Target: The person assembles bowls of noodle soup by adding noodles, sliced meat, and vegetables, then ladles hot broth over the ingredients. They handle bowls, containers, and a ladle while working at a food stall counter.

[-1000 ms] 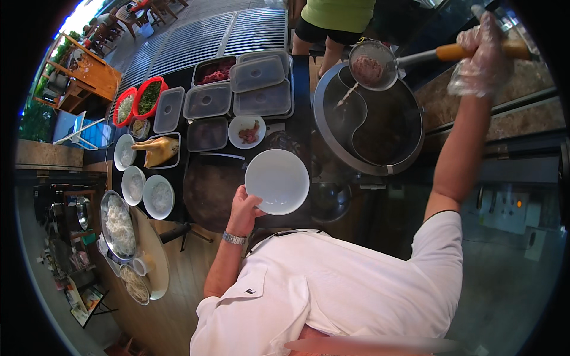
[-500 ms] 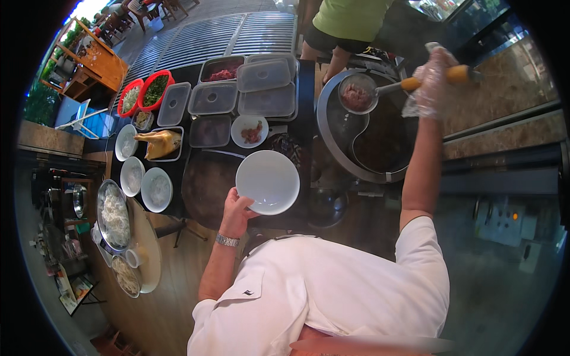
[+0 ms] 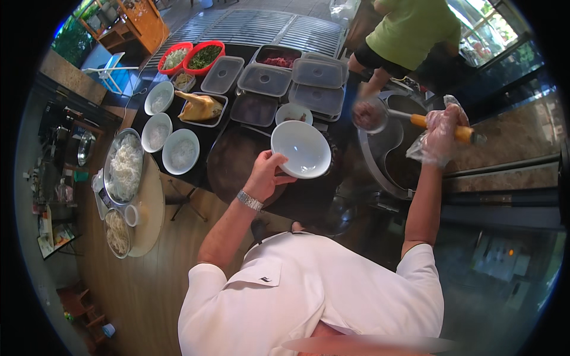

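Note:
My left hand (image 3: 267,176) grips a white bowl (image 3: 301,142) by its near left rim, thumb over the edge; no food shows inside. My right hand (image 3: 438,132), in a clear plastic glove, is wrapped round the wooden handle of a strainer (image 3: 418,120). Pinkish sliced meat (image 3: 369,114) fills the strainer's basket, which hangs blurred over the left rim of a large round pot (image 3: 375,161). A curved divider splits this pot, and dark liquid shows inside. Between bowl and basket there is a gap. Just beyond the held bowl sits a smaller white bowl (image 3: 285,111) with bits of meat.
Lidded plastic boxes (image 3: 264,80), red baskets of chopped greens (image 3: 203,56) and a tray with a plucked bird (image 3: 200,108) cover the black table. White bowls (image 3: 180,152) stand left, near noodles on a metal platter (image 3: 126,169). A person in a green top (image 3: 409,38) stands beyond the pot.
The strainer has moved left from over the pot to its rim, closer to the bowl. The bowl is now tilted more. My view has turned, so the table appears farther right.

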### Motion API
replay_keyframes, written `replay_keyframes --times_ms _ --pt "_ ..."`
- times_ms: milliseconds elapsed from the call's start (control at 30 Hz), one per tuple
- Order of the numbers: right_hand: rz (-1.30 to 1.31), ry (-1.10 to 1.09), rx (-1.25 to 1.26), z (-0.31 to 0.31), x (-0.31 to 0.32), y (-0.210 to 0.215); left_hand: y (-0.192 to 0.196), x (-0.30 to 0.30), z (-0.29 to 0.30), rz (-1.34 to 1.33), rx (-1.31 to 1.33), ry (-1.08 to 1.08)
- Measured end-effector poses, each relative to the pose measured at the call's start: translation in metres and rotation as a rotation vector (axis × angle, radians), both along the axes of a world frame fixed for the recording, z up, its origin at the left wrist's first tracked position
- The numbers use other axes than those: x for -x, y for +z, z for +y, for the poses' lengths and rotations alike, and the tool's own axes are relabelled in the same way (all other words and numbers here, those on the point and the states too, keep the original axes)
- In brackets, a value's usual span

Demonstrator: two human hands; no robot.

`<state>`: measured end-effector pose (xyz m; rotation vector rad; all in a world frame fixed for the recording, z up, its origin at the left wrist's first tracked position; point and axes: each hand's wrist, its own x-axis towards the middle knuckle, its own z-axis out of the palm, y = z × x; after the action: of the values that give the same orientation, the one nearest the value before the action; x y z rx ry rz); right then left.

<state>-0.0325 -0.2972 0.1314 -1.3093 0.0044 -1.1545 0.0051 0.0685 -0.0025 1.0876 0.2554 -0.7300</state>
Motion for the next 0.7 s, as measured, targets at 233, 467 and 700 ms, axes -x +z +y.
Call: replay_keyframes --times_ms 233,467,700 --pt "-0.316 0.341 1.287 0.165 0.079 0.076 0.068 -0.046 0.021 -0.153 0.241 -0.022" --pt "-0.792 0.587 1.731 0.276 0.052 0.052 0.121 -0.063 0.055 -0.136 0.493 0.135" --pt "-0.948 0.440 1.947 0.317 0.043 0.065 0.107 -0.064 0.112 -0.160 0.549 0.113"
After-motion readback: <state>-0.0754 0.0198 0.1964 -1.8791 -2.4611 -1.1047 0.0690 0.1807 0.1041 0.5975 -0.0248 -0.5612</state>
